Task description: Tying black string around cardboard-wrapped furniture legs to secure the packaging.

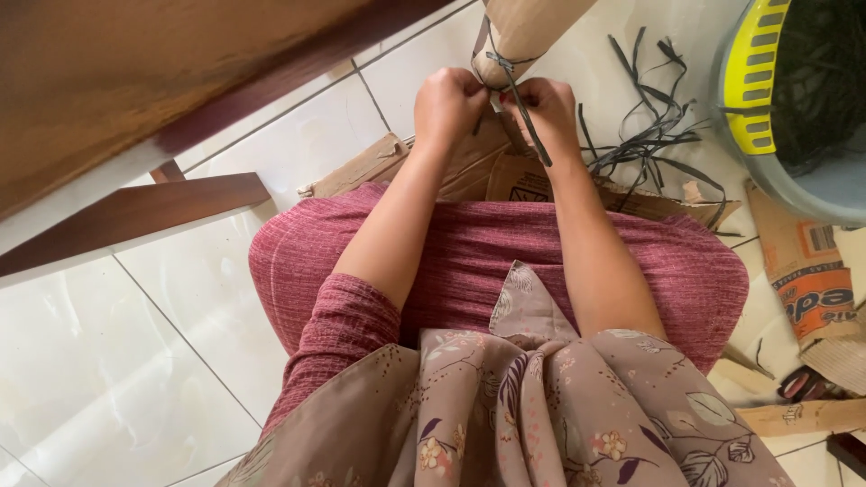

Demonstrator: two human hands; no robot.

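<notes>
Dark plastic strapping is wound around the end of a brown cardboard bundle, and both hands are at work on it. The left hand is closed, fingers curled in and pinching the strap where it crosses the cardboard; the right hand is closed the same way just beside it, holding the other run of strap, whose loose tail hangs down along the wrist. The bundle juts in from the top edge of the view, just past the person's knees, and the two hands meet at its lower end, all but touching.

The step in hand looks like tying — the strap already circles the cardboard and crosses over itself, so the knot seems formed but not drawn tight. I judge that the next move calls for a steady pull in opposite directions with both grips kept firm, since the strap is thin and slick and could slip or loosen if either hand relaxes.

The person sits low over a floor of glossy white tiles, a dark red skirt across the lap. Flattened cardboard sheets lie under the hands. To the right a heap of cut strap offcuts spreads over the tiles, near a grey tub with a yellow slotted piece leaning in it. More cardboard scraps lie along the right edge. At upper left — close beside the knees — stands wooden furniture, a dark rail below it.
</notes>
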